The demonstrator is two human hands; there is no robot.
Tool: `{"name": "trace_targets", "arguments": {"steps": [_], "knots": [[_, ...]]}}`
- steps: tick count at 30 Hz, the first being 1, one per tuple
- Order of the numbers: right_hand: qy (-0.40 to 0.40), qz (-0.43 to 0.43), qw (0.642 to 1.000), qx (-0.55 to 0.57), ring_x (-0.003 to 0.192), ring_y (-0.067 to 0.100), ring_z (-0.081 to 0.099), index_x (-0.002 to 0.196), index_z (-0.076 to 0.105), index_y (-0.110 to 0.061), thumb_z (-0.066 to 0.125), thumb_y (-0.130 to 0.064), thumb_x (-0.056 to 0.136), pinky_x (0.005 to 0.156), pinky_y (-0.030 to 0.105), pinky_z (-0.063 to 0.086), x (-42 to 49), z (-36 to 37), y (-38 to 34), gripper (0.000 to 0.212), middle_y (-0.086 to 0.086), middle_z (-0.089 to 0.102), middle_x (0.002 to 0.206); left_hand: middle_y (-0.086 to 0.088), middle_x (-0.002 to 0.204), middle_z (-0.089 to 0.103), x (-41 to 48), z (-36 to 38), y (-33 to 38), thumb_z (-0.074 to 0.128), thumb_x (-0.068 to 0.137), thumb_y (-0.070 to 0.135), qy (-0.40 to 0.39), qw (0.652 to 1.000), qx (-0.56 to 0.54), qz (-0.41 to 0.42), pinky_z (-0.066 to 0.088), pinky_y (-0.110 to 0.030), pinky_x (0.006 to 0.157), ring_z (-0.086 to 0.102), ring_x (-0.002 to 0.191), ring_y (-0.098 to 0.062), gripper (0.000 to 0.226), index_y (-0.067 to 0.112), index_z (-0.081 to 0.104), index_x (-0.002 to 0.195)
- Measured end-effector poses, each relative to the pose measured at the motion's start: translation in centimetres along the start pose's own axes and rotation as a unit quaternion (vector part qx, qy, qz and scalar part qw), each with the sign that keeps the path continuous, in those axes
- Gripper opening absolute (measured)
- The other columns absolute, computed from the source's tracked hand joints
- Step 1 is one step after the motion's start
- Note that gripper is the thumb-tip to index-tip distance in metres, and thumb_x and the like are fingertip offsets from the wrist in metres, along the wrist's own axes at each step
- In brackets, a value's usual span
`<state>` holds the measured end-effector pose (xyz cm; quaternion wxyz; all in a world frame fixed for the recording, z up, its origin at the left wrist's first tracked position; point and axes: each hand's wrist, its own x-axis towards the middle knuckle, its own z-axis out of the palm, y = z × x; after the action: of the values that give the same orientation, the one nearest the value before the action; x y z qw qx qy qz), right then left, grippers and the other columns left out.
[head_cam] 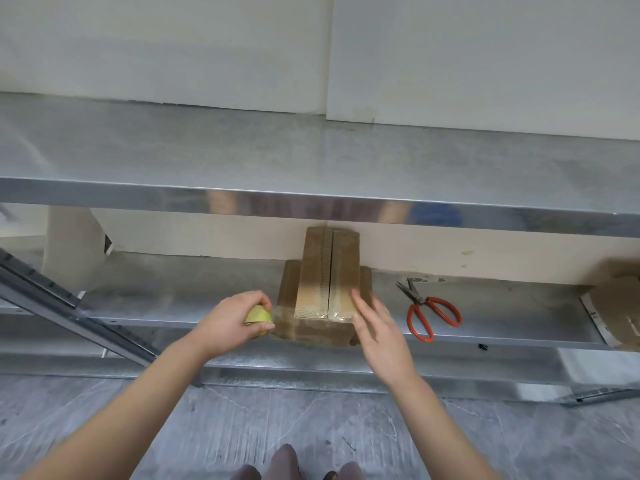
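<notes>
At the front edge of the lower shelf (502, 323), grips a yellow tape roll (259, 316) in the left hand (230, 320), just beside the left corner of the cardboard box (322, 271). Lays the right hand (379, 332), fingers straight and relaxed, against the box's right side. Shows red-handled scissors (433, 315) farther right on the same shelf, apart from the box.
</notes>
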<state>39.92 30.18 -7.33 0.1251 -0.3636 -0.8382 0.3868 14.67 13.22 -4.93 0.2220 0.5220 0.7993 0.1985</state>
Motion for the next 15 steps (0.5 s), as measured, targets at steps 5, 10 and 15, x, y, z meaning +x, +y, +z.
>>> {"name": "trace_targets", "arguments": {"steps": [5,10,15], "knots": [[0.018,-0.005,0.956,-0.294,0.149,0.017,-0.013,0.151,0.0,-0.048,0.006,-0.063,0.095,0.119,0.045,-0.012,-1.0,-3.2,5.6,0.058,-0.008,-0.002,0.158,0.019,0.094,0.056,0.6,0.0,0.4,0.071,0.082,0.044,0.002,0.999,0.043,0.005,0.034,-0.018,0.069,0.053,0.086,-0.006,0.027,0.036,0.052,0.098],[0.033,0.047,0.94,-0.336,0.147,0.029,0.021,0.15,0.034,-0.018,0.04,-0.038,0.101,0.12,0.047,0.014,0.9,-6.2,12.0,0.054,0.01,0.032,0.156,0.013,0.093,0.053,1.3,-0.1,1.2,0.068,0.083,0.048,0.019,0.995,0.097,0.006,0.034,-0.026,0.076,0.049,0.088,-0.011,0.036,0.027,0.053,0.108],[0.004,0.094,0.933,-0.346,0.136,0.032,0.038,0.143,0.041,-0.007,0.051,-0.033,0.096,0.115,0.043,0.025,3.7,-6.0,15.0,0.055,0.015,0.045,0.145,0.013,0.092,0.056,1.2,0.7,1.3,0.07,0.082,0.047,0.035,0.996,0.083,-0.011,0.033,-0.026,0.073,0.05,0.086,-0.011,0.033,0.028,0.055,0.104]]}}
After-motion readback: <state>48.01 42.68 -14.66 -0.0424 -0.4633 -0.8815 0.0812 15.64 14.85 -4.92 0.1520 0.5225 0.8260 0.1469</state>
